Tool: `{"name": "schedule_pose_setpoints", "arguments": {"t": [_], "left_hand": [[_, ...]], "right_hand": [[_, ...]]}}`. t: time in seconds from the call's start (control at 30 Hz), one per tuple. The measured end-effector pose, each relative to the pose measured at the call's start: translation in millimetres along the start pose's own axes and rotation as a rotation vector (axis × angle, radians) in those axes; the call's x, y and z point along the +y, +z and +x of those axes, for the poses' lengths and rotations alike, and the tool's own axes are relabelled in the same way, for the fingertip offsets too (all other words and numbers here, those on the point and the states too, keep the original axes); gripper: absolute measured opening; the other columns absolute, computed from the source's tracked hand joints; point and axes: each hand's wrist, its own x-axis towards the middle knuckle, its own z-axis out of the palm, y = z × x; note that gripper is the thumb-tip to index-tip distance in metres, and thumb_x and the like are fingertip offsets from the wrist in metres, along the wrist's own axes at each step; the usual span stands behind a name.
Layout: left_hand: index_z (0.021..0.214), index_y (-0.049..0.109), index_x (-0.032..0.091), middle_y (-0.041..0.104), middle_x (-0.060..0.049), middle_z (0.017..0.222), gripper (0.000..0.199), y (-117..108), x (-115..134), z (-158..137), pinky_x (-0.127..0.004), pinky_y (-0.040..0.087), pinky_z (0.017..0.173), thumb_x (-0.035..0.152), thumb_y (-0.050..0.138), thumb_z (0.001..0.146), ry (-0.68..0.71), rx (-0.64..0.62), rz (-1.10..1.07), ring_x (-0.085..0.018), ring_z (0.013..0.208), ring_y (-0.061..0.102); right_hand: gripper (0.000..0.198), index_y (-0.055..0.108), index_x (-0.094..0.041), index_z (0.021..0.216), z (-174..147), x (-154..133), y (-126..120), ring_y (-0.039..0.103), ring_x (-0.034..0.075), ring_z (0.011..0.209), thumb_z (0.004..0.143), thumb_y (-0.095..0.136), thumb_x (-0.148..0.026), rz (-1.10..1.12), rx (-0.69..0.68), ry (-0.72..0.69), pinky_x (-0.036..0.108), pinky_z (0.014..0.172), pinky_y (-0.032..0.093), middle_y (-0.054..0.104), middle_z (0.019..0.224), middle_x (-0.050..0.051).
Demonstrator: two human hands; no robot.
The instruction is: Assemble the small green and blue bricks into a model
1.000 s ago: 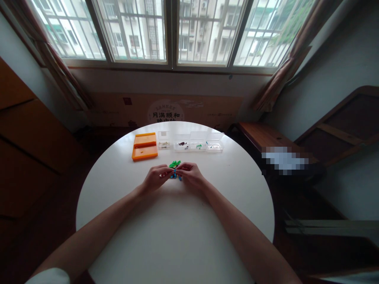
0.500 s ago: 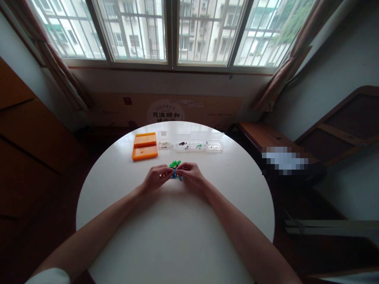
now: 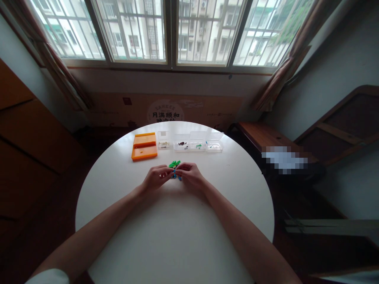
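Hardly anything has moved since the earlier frame: from here I see the left hand point(image 3: 155, 176) and right hand point(image 3: 191, 173), fingertips pinching the small green-and-blue model point(image 3: 175, 163), nearer and rightward of the orange case point(image 3: 148, 153), clear boxes point(image 3: 189, 149) lined up right of that case

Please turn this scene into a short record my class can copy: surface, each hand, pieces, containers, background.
Surface: round white table
Left: left hand, fingertips pinched at the green and blue pieces
Right: right hand, pinched opposite, at the same pieces
Pieces: small, partly hidden by fingers; whether all joined, unclear
Containers: orange tray, left of clear boxes
Background: barred window
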Motion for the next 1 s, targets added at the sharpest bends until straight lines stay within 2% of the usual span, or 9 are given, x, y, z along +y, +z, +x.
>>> {"name": "schedule_pose_setpoints", "arguments": {"t": [0.5, 0.7, 1.0], "left_hand": [[0.095, 0.069, 0.017, 0.060, -0.003, 0.068, 0.021, 0.3, 0.5, -0.2, -0.017, 0.043, 0.052, 0.029, 0.055, 0.086, 0.007, 0.026, 0.080, -0.008, 0.054, 0.052], [0.098, 0.069, 0.019, 0.061, -0.002, 0.070, 0.021, 0.8, -1.5, -1.4, -0.017, 0.042, 0.052, 0.028, 0.055, 0.086, -0.038, -0.002, 0.116, -0.008, 0.055, 0.052], [0.095, 0.070, 0.018, 0.061, -0.002, 0.069, 0.021, 0.9, -2.2, -1.2, -0.018, 0.043, 0.052, 0.030, 0.056, 0.085, -0.034, 0.028, 0.098, -0.008, 0.054, 0.052]], "right_hand": [[0.031, 0.067, -0.014, 0.077, -2.2, -2.7, 3.5, 0.057, 0.012, 0.059, 0.057, 0.079, -0.035, -0.011, -0.007, -0.023, 0.026, 0.057, 0.045, 0.065, 0.068, 0.002], [0.029, 0.067, -0.014, 0.073, -2.4, -3.9, 4.3, 0.055, 0.011, 0.057, 0.057, 0.079, -0.034, -0.026, -0.011, -0.022, 0.026, 0.056, 0.044, 0.064, 0.065, 0.001], [0.029, 0.066, -0.014, 0.072, -1.5, -2.8, 3.1, 0.054, 0.011, 0.056, 0.056, 0.080, -0.035, -0.025, -0.020, -0.022, 0.026, 0.055, 0.043, 0.062, 0.063, 0.001]]}}
